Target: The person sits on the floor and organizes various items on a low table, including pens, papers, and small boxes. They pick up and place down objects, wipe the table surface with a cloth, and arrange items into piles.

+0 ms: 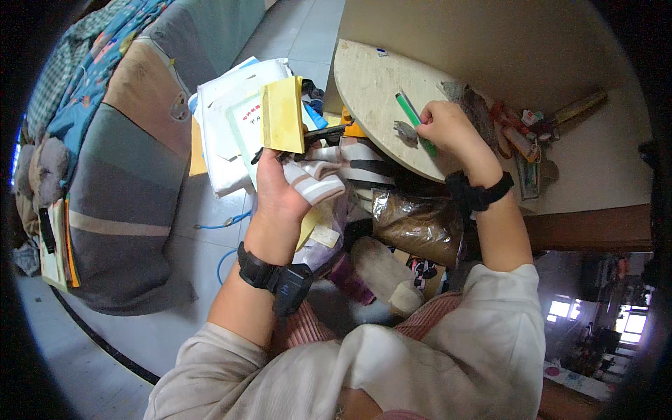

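My left hand [278, 184] holds a yellow paper pad [282, 115] upright, together with a striped knit cloth [317, 190] and a slim black item [328, 134]. How these lie inside the grip is partly hidden. Over a pale rounded board [367, 89], my right hand [451, 128] has its fingers on a long, narrow green object [406, 109], whose exact kind I cannot tell. Its middle is covered by the fingers. Beside it on the board lies a small grey crumpled thing [406, 132].
White packets and papers [220, 126] are stacked beyond my left hand. A blanket-covered bed [126, 173] stands at left, a blue cable [228, 222] on the floor. Nearer me are a brown plastic-wrapped bundle [415, 226] and a slipper [380, 268]. Red tangled items [512, 131] lie at right.
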Tool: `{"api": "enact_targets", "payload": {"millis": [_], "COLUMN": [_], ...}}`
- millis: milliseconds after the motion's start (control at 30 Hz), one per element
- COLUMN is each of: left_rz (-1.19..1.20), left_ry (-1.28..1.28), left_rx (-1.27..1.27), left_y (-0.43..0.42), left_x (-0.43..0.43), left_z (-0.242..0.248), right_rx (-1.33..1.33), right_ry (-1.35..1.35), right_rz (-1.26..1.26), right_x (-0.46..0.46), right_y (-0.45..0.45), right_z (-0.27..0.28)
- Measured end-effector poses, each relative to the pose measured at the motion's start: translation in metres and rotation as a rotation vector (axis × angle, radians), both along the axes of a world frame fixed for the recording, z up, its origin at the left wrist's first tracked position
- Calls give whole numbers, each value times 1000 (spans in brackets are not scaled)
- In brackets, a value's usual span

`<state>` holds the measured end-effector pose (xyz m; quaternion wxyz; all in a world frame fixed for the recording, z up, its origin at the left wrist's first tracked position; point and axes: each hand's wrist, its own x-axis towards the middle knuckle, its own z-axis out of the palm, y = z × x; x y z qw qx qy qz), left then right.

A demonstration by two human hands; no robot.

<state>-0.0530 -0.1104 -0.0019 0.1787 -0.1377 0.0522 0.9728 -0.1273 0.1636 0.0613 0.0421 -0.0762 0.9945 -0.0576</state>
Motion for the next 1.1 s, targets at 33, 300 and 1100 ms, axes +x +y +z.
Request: {"api": "enact_targets", "payload": {"millis": [33, 300, 1100], "left_rz": [-1, 16, -41], "left_ry": [-12, -7, 201], "left_rx": [0, -80, 64], "left_y": [0, 5, -23], "left_x": [1, 6, 1], "left_z": [2, 14, 5], "right_rx": [-21, -299, -590], "right_ry": [-20, 113, -327], "right_rz": [-46, -254, 42], "right_x": [-1, 19, 130], "right_y": [2, 6, -90], "right_z": [-1, 8, -125]}}
